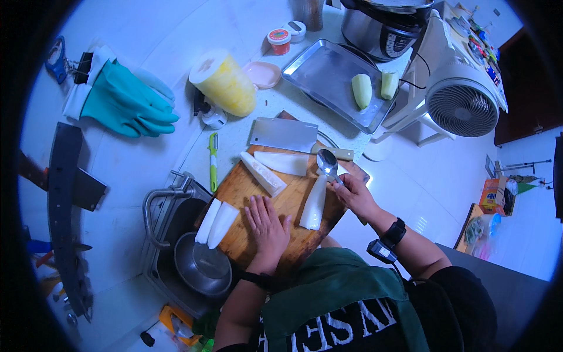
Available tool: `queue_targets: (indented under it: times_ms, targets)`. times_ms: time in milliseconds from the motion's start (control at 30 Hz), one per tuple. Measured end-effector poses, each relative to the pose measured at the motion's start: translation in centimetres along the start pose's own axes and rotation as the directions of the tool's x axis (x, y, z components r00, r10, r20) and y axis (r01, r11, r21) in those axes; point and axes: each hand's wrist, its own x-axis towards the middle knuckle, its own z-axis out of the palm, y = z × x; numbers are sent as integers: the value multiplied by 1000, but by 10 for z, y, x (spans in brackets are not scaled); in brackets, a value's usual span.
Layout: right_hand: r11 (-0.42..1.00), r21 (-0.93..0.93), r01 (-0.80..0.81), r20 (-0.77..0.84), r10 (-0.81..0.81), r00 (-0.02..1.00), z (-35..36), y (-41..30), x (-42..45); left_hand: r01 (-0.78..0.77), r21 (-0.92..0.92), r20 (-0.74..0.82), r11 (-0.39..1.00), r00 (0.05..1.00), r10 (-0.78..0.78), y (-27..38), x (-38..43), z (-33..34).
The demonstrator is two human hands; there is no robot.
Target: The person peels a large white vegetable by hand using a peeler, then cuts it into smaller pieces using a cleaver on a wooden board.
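Observation:
My right hand [352,196] grips a metal spoon [327,162], its bowl above the top end of a pale peeled gourd piece [313,204] at the right of the wooden cutting board [290,200]. Flat on the board, fingers apart, rests my left hand [266,224]. Just above it lies a piece with its seedy core showing [264,174], beside another long pale piece [281,163]. Two more pale pieces [222,224] are side by side at the board's left edge. A cleaver [286,134] lies along the far edge.
A green peeler [213,163] lies left of the board, near the sink faucet [151,211] and a metal pan [202,264]. Beyond are a metal tray [316,79] with two green pieces, a large yellow-skinned gourd piece [224,83] and an electric cooker [382,35]. A fan [462,101] stands right.

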Motion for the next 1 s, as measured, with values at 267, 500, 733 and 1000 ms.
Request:
queue_targets:
  times_ms: [267,500,733,1000]
  targets:
    - [992,-104,66,76,-58,995,21,-15,6,68,-3,58,998,996,-68,-15,-22,10]
    - [986,-130,102,119,-87,989,36,-14,9,261,82,114,962,956,-270,-70,-115,-3]
    - [971,-201,132,94,-115,989,43,-15,4,505,355,-123,787,860,-496,-164,-190,12]
    - [885,-421,200,-50,-242,969,18,-12,25,689,-262,49,676,709,-703,-181,-153,-39]
